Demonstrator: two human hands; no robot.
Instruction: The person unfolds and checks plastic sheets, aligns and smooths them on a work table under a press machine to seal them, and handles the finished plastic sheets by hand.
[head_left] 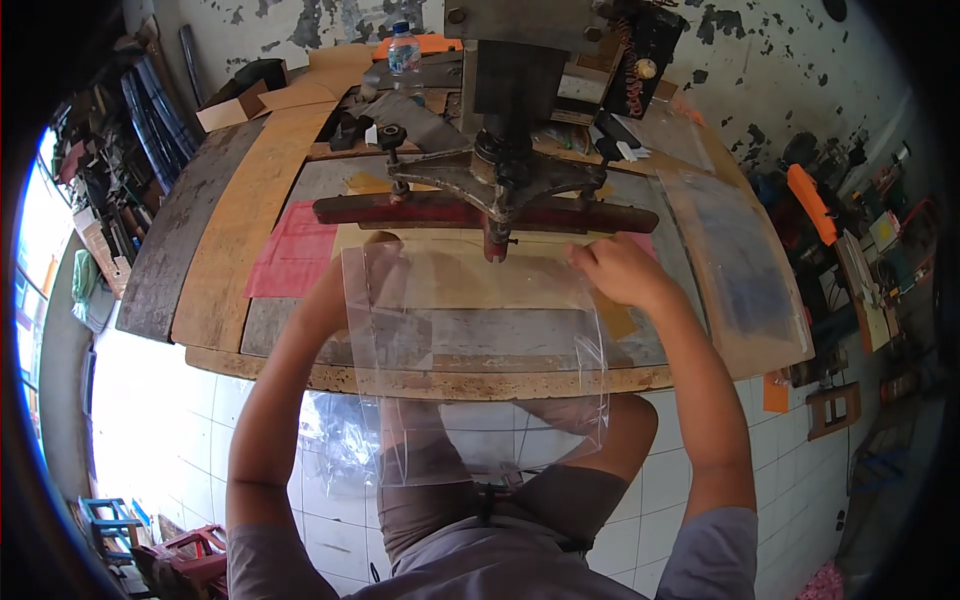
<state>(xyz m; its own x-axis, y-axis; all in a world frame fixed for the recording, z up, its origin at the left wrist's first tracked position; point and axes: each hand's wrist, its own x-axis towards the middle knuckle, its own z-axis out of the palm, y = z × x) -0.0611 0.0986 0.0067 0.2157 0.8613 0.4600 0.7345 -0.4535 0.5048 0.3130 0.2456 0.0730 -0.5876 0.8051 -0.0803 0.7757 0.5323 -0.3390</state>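
Holds a clear plastic sheet (pixel 485 350) at the centre of the frame, spread between both hands just in front of a red press bar (pixel 430 212), draping at the near end past the wooden table edge (pixel 250 368) and above the lap (pixel 430 512). Pinches the far right corner with the right hand (pixel 622 270), thumb and fingertips closed together. Reaches toward the far left corner with the left hand (pixel 378 262), visible only through the plastic; cannot tell how tightly closed. Probably held wide at the corners to align the far edge with the bar and limit sagging.

Counting: two hands; one held sheet, with layers too transparent to count; one bar; one broad tan sheet (pixel 460 285) beneath; two pink patches, a large one (pixel 295 250) left of centre and a sliver by the right hand, possibly of one piece; one water bottle (pixel 404 55) at upper left of centre, likely set back to avoid the hands. At right, more clear film (pixel 735 270) on the tabletop, too overlapped to count.
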